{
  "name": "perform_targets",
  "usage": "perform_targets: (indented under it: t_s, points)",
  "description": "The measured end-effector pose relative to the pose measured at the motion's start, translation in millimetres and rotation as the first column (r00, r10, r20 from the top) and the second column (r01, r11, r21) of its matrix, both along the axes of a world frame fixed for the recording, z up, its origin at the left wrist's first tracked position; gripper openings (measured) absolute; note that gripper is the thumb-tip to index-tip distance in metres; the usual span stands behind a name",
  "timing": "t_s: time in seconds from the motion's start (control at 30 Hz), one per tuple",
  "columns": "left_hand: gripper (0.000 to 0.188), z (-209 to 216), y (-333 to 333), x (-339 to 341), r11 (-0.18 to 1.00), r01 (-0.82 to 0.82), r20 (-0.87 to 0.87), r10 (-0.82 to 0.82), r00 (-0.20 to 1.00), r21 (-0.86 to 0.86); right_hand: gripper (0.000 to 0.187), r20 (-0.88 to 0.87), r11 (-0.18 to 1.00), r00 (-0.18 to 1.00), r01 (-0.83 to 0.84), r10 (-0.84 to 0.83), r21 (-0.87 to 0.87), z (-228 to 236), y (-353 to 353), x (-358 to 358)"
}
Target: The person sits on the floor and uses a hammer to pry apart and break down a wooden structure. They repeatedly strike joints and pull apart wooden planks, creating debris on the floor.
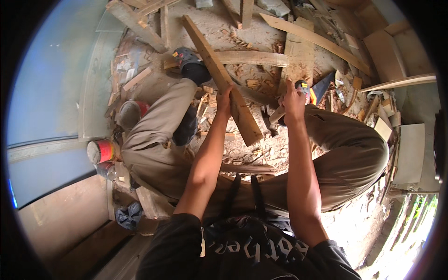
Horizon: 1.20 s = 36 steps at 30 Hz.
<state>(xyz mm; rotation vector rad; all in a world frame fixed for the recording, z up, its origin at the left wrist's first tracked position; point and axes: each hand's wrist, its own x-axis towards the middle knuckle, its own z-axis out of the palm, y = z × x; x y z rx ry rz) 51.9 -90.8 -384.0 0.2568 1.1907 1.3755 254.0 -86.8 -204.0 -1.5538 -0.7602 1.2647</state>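
Observation:
My left hand [224,100] is wrapped round the middle of a long squared wooden beam [210,56]. The beam slants from the far left down toward me, its near end seeming raised off the floor, and crosses above a pale curved board [254,58]. In my right hand [293,101], fingers closed, is the light wooden handle of a hammer [277,115]. Its dark metal head points down, just right of the beam's near end and apart from it in the picture. Whether the far end of the beam touches the floor is unclear.
My legs [161,112] are spread on both sides. Wood chips and scraps [233,154] litter the floor. A red tin [101,151] and a bucket [132,113] stand at the left by a blue panel [56,84]. A long plank [317,39] and other offcuts lie at the far right.

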Motion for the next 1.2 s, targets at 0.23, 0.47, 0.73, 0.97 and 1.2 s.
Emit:
perform_targets:
  t_s: [0.23, 0.47, 0.73, 0.97, 1.2]
  points:
    - [0.037, -16.9, 14.5, 32.7, 0.991, -0.109, 0.085, 0.103, 0.991, 0.074, 0.044, -0.08, 0.972, 0.975, -0.214, 0.206, -0.097, 106.6, -25.3, 30.3]
    - [0.034, -21.9, 9.8, 27.7, 0.991, -0.128, 0.065, 0.126, 0.99, 0.033, 0.066, 0.245, 0.792, 0.781, -0.455, 0.575, -0.408, 78.6, -14.3, 3.9]
    - [0.037, -31.4, 5.0, 12.2, 0.998, -0.069, -0.033, 0.069, 0.997, -0.005, 0.058, -0.04, 0.639, 0.73, -0.621, 0.682, -0.454, 42.9, 12.8, -34.9]
    - [0.034, -58.3, -3.3, -7.1, 0.982, -0.077, 0.064, 0.066, 0.996, 0.17, 0.059, 0.062, 0.506, 0.506, -0.831, 0.86, -0.232, 84.5, -8.4, -84.2]
    - [0.044, 2.5, -13.0, 4.0, 0.998, -0.064, -0.126, 0.064, 0.99, 0.011, 0.059, 0.03, 0.298, 0.3, -0.952, 0.953, 0.071, 96.3, -49.2, -53.0]
